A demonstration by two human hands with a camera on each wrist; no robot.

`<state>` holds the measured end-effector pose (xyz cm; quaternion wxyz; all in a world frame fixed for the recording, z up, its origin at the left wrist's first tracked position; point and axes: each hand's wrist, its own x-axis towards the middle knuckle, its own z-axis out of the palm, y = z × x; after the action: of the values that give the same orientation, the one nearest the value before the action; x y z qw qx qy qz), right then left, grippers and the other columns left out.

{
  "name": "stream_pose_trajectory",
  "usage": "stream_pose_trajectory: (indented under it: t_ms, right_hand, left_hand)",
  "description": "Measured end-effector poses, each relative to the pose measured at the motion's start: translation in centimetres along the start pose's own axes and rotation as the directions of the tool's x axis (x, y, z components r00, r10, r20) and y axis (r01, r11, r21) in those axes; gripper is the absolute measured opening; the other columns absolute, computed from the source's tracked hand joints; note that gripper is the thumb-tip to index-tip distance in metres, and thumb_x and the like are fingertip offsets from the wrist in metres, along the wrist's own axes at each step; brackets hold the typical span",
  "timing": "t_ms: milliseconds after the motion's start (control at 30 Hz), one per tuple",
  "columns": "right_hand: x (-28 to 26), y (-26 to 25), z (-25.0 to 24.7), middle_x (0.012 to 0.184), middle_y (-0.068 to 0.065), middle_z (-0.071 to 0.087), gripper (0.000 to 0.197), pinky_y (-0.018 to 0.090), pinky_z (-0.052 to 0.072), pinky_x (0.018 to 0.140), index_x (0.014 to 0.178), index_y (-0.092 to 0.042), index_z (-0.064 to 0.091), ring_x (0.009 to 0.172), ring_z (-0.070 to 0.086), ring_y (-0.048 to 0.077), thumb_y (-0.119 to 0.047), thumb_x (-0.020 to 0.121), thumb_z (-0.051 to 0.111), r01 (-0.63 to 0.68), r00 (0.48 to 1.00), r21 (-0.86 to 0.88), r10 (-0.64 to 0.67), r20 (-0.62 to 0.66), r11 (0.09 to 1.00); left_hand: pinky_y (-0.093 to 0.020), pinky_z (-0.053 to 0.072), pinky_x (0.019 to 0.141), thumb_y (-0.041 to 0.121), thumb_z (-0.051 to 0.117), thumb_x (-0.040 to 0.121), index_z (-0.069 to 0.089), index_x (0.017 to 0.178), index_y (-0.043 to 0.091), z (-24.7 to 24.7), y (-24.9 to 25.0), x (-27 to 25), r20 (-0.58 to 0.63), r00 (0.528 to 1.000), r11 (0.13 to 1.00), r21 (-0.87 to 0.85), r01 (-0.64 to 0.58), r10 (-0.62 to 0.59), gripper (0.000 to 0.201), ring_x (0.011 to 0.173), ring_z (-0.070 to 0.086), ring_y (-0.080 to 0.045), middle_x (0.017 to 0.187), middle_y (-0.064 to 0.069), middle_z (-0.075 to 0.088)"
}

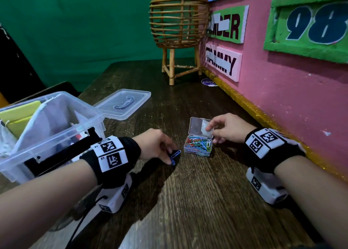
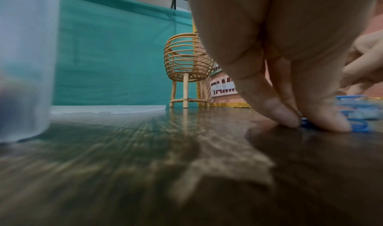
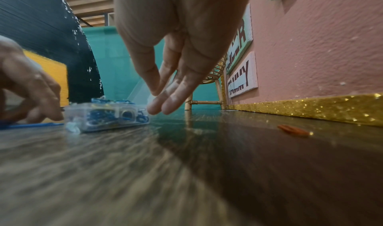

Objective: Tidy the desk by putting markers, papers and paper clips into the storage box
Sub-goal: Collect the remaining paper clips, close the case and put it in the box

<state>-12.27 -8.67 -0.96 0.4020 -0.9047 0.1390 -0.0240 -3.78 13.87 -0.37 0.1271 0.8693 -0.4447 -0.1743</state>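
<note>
A small clear clip case [image 1: 198, 145], full of coloured paper clips, sits open mid-desk. My right hand [image 1: 211, 133] pinches the edge of its raised lid [image 1: 197, 128] between thumb and fingers; the right wrist view shows the same hand [image 3: 157, 101] over the case [image 3: 107, 116]. Just left of the case, my left hand [image 1: 168, 157] pinches blue paper clips [image 1: 176, 154] against the wood, fingertips [image 2: 290, 122] down on the desk. The clear storage box [image 1: 81, 105] stands open at the left, holding yellow papers, a cloth bag and markers.
The storage box's lid [image 1: 122, 103] lies flat behind it. A rattan basket stand [image 1: 178, 22] is at the back by the pink wall board [image 1: 282, 101] with gold trim. One orange clip [image 3: 292, 130] lies near that trim.
</note>
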Motion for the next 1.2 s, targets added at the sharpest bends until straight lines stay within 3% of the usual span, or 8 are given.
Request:
stream_pose_trajectory:
  t_ms: [133,267,433,500,633,733,933,1200]
  right_hand:
    - [0.0,0.0,0.0,0.092,0.018,0.068,0.016,0.017,0.055,0.056,0.089,-0.012,0.063,0.062,0.066,0.011,0.001,0.086,0.055,-0.003,1.000,-0.004,0.003,0.002,1.000]
    - [-0.1,0.0,0.0,0.087,0.014,0.066,0.015,0.023,0.055,0.060,0.093,-0.010,0.064,0.062,0.066,0.013,0.000,0.086,0.056,0.002,1.000,-0.010,-0.002,-0.002,1.000]
    - [-0.2,-0.2,0.0,0.081,0.007,0.064,0.015,0.021,0.054,0.058,0.094,-0.011,0.064,0.061,0.065,0.011,-0.001,0.086,0.055,0.002,1.000,-0.018,-0.002,0.005,1.000]
    - [-0.2,-0.3,0.0,0.082,0.006,0.063,0.015,0.022,0.054,0.059,0.094,-0.011,0.063,0.061,0.065,0.010,-0.001,0.087,0.055,0.002,1.000,-0.017,-0.002,0.013,1.000]
    - [-0.2,-0.3,0.0,0.088,0.011,0.064,0.014,0.022,0.053,0.059,0.093,-0.012,0.063,0.062,0.065,0.011,-0.002,0.087,0.055,0.010,1.000,-0.018,-0.010,0.009,1.000]
    - [-0.3,-0.3,0.0,0.090,0.012,0.066,0.014,0.021,0.053,0.057,0.093,-0.013,0.063,0.061,0.064,0.010,-0.003,0.087,0.055,0.014,1.000,-0.028,-0.013,0.010,1.000]
    - [-0.5,-0.7,-0.2,0.082,0.004,0.068,0.019,0.021,0.049,0.056,0.078,-0.020,0.061,0.061,0.066,0.009,-0.006,0.088,0.054,0.033,0.999,-0.036,-0.033,0.009,0.999]
    - [-0.4,-0.9,0.1,0.069,0.007,0.064,0.019,0.027,0.049,0.051,0.078,-0.020,0.037,0.065,0.067,0.025,-0.015,0.092,0.049,0.037,0.994,0.049,-0.032,-0.104,0.998]
  left_hand:
    - [-0.001,0.041,0.053,0.018,0.079,0.072,0.071,0.100,0.014,0.4,1.0,1.2,-0.021,0.996,0.995,-0.062,0.084,-0.085,0.030,0.060,0.059,-0.007,0.075,0.005,0.064]
    - [-0.010,0.045,0.048,0.018,0.074,0.078,0.068,0.090,0.016,0.6,1.5,2.1,0.004,0.990,0.986,-0.089,0.139,-0.140,0.014,0.042,0.055,-0.001,0.080,0.001,0.064]
    - [-0.024,0.044,0.074,0.030,0.062,0.087,0.066,0.104,0.015,0.7,2.0,2.2,0.045,0.986,0.981,0.123,0.152,-0.158,0.023,0.097,0.062,-0.022,0.105,-0.006,0.066]
    - [-0.024,0.042,0.076,0.030,0.060,0.088,0.065,0.105,0.014,0.7,2.1,2.2,0.044,0.988,0.977,0.159,0.141,-0.150,0.025,0.101,0.060,-0.022,0.107,-0.007,0.065]
    - [-0.018,0.046,0.054,0.021,0.065,0.083,0.066,0.088,0.017,0.6,2.1,2.2,-0.005,0.991,0.990,0.056,0.131,-0.131,0.006,0.057,0.057,-0.013,0.075,-0.003,0.064]
    - [-0.017,0.049,0.055,0.015,0.067,0.082,0.065,0.083,0.017,0.5,2.0,2.2,-0.024,0.991,0.991,-0.009,0.130,-0.130,0.003,0.048,0.054,-0.008,0.075,-0.006,0.067]
    - [-0.017,0.042,0.074,0.020,0.070,0.080,0.069,0.089,0.013,-0.1,2.5,2.4,-0.344,0.939,1.000,0.004,-0.013,0.013,0.011,0.079,0.055,-0.009,0.087,0.001,0.066]
    - [-0.024,0.049,0.085,0.021,0.066,0.084,0.069,0.095,0.014,0.3,4.1,3.9,-0.336,0.935,0.991,-0.036,-0.131,0.111,0.013,0.086,0.055,-0.007,0.091,0.004,0.063]
